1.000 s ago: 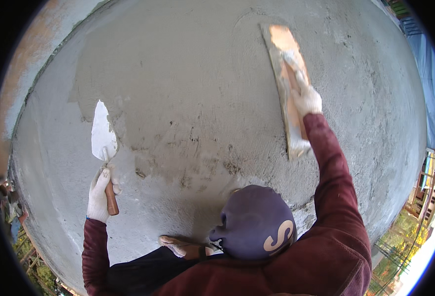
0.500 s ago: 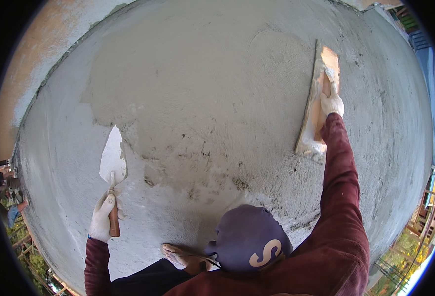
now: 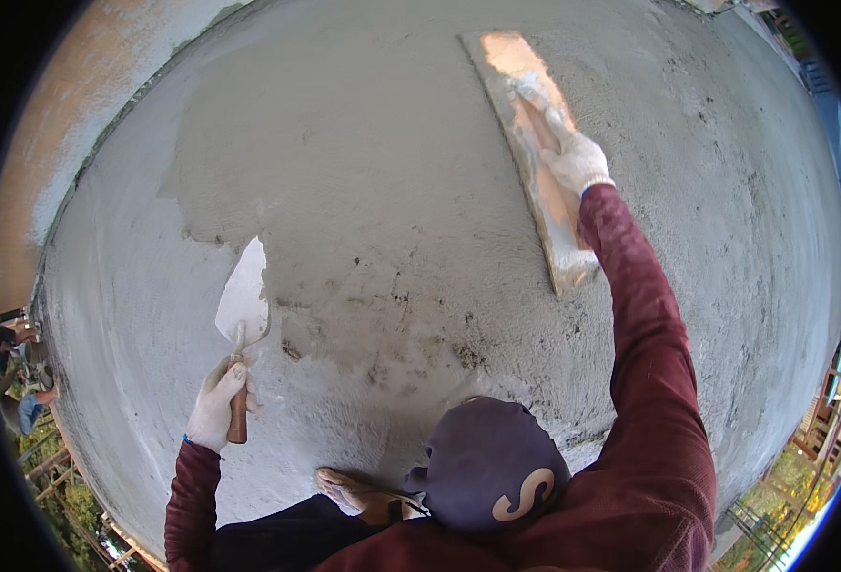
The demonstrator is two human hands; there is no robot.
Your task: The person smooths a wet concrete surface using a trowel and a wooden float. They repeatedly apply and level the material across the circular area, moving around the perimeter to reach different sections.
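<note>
Float (image 3: 554,202) shifted left and up. Cap (image 3: 487,464) blocks wall (image 3: 373,238), lower centre. Float's long axis: upper-left to lower-right. My right hand (image 3: 577,159) grips it; left hand (image 3: 215,408) grips trowel (image 3: 244,297), tip up.

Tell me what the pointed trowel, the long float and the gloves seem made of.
Pointed trowel: probably metal blade, thin and pale; brown handle, perhaps smooth wood by its colour. Long float: likely wood, showing tan between rough pale smears. Gloves: apparently knitted fabric, matte white, closely fitting.
</note>
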